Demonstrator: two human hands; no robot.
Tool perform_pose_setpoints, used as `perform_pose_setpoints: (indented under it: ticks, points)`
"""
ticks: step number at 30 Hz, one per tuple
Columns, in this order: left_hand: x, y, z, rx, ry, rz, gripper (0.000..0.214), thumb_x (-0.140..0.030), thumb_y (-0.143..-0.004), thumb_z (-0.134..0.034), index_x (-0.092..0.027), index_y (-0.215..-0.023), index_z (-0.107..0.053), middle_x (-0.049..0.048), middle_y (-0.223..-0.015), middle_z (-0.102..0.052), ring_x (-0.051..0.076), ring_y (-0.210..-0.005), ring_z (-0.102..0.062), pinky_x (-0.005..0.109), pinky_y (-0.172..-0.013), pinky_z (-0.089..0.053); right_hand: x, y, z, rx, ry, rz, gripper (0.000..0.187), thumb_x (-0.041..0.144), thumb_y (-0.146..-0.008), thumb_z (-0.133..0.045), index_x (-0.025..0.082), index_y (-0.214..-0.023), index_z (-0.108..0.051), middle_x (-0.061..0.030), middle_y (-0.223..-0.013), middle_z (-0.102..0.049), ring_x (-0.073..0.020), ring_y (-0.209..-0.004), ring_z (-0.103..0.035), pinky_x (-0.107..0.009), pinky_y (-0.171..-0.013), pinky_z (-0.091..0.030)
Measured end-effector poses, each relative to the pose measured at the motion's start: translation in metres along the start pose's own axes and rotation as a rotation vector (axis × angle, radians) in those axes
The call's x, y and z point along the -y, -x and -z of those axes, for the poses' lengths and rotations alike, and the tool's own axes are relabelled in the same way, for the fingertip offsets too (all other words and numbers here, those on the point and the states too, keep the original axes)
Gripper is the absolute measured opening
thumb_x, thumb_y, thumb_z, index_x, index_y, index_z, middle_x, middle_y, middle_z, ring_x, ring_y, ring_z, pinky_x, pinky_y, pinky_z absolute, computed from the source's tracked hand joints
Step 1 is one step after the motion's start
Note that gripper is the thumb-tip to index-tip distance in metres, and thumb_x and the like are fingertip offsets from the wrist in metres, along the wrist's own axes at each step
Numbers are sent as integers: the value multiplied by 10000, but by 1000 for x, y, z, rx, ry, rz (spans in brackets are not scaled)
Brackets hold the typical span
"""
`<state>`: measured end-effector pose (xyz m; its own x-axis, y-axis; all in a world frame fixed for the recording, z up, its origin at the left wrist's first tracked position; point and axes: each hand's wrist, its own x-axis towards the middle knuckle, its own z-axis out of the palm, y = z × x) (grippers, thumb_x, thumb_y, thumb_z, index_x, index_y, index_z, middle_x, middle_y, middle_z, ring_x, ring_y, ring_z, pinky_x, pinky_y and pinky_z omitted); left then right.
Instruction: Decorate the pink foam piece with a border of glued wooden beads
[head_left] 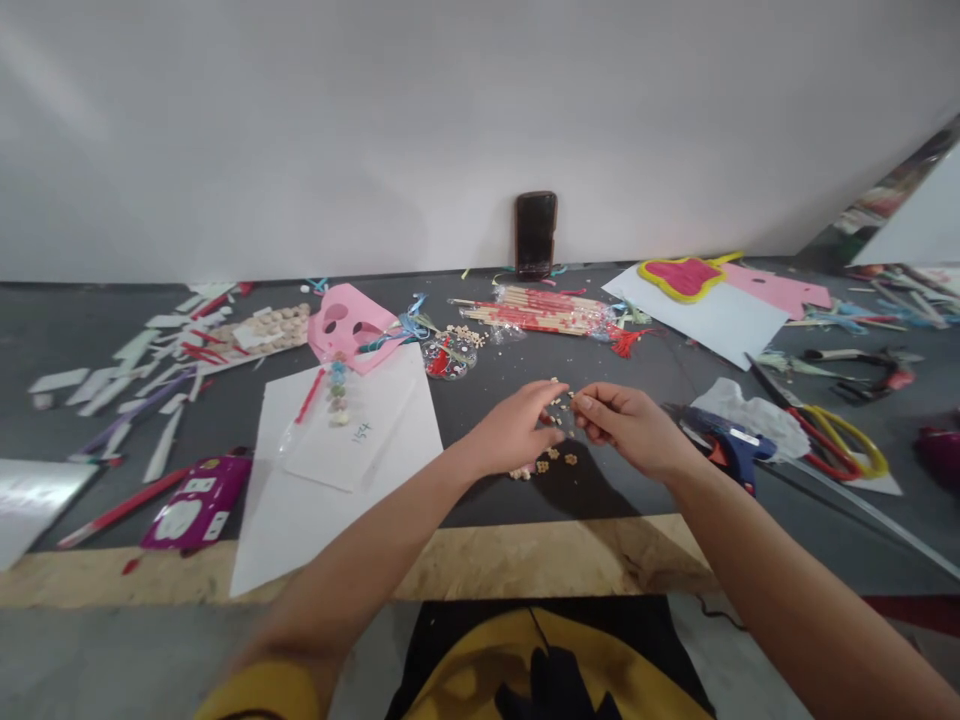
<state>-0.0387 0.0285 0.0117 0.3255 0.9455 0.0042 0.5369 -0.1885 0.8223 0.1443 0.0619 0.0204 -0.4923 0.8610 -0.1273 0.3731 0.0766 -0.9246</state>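
Small tan flower-shaped beads point(571, 459) lie on the dark table between and below my hands, with smaller pale pieces point(556, 404) among them. My left hand point(517, 428) rests over the table at the left of these pieces, thumb and fingers apart, nothing visible in its grasp. To the right, my right hand point(619, 425) is closed, thumb pressed against the forefinger in a pinch. Whatever sits between those fingertips is too small to name. The two hands are close together but not touching.
White sheets point(259, 500) and a bag of colored beads point(339, 390) lie left, near a pink cutout point(349, 325). Bundled red-and-tan sticks point(536, 312) lie beyond my hands, below a leaning phone point(535, 232). A blue glue gun point(739, 445) and scissors point(832, 440) lie right.
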Motion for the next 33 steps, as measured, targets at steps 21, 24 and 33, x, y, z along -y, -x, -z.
perform_pose_setpoints:
  ticks: [21,24,33]
  points:
    - [-18,-35,-28,100,-106,-72,324,-242,-705,-676,-202,-1027,-673,38,-1071,-699,251,-1066,-583,350,-943,-423,-19,23,16,-134,-239,6,184,323,-735,-651,175,-842,-631,26,-641,-611,-82,-535,-485,-223,-516,-370]
    - [-19,-41,-33,122,-47,-78,170,-281,-784,-577,-198,-860,-705,-12,-862,-734,187,-852,-654,258,-765,-479,-10,26,20,-227,-307,17,160,283,-703,-674,178,-818,-638,20,-681,-640,-80,-559,-515,-225,-539,-392]
    - [-19,-28,-31,-207,-196,-114,305,-375,-897,-449,-240,-963,-715,21,-955,-740,225,-910,-655,332,-796,-467,-21,31,20,-480,-647,-54,356,402,-593,-762,192,-825,-592,8,-748,-665,-121,-641,-627,-287,-629,-505]
